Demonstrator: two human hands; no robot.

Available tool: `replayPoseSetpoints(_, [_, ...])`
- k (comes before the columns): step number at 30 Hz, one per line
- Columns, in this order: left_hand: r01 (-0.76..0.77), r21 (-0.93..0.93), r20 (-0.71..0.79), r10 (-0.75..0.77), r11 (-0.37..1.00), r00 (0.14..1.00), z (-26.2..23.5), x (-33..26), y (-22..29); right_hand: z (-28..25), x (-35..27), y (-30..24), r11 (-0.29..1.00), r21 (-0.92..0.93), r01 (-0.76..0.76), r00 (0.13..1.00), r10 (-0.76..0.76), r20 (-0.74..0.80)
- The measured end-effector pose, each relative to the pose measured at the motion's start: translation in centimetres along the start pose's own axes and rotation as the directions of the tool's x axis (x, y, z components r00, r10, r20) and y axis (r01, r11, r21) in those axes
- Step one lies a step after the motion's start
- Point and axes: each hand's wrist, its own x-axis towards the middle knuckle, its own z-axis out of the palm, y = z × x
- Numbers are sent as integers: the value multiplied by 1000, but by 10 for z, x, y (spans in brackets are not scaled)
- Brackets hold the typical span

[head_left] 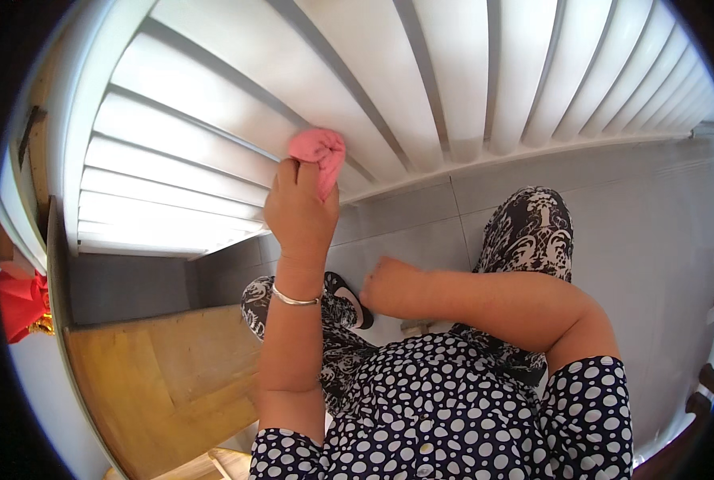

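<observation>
My left hand [302, 206] grips a bunched pink cloth [317, 146] and presses it against a white slatted panel [373, 56]. The cloth pokes out past the fingers, onto one of the wide, rounded slats near the panel's lower edge. A silver bangle [295, 300] circles the left wrist. My right hand [391, 286] is curled into a loose fist in front of my body, over the floor and apart from the panel. Nothing shows in it, though its fingertips are partly hidden.
Grey floor tiles [613, 212] run along the panel's base. At the left stands a yellowish wooden board or box [145, 392], close to my left arm. Red fabric [21, 302] hangs at the far left. My patterned knee [537, 232] juts toward the panel.
</observation>
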Motion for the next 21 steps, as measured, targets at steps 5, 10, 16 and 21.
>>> replayPoseSetpoints(5, [10, -48, 160, -3, 999, 987, 43, -40, 1, 25, 2, -13, 997, -40, 66, 989, -60, 136])
replayPoseSetpoints(10, [70, -94, 213, -48, 993, 976, 80, -72, 4, 29, 2, -13, 995, -31, 97, 952, -84, 294])
replayPoseSetpoints(16, [143, -143, 266, -101, 979, 959, 111, -102, 9, 35, 3, -8, 997, -15, -75, 956, 76, 284])
replayPoseSetpoints(21, [261, -265, 269, -189, 928, 944, 96, -91, 13, 34, 1, 9, 1000, -11, -9, 967, 11, 256])
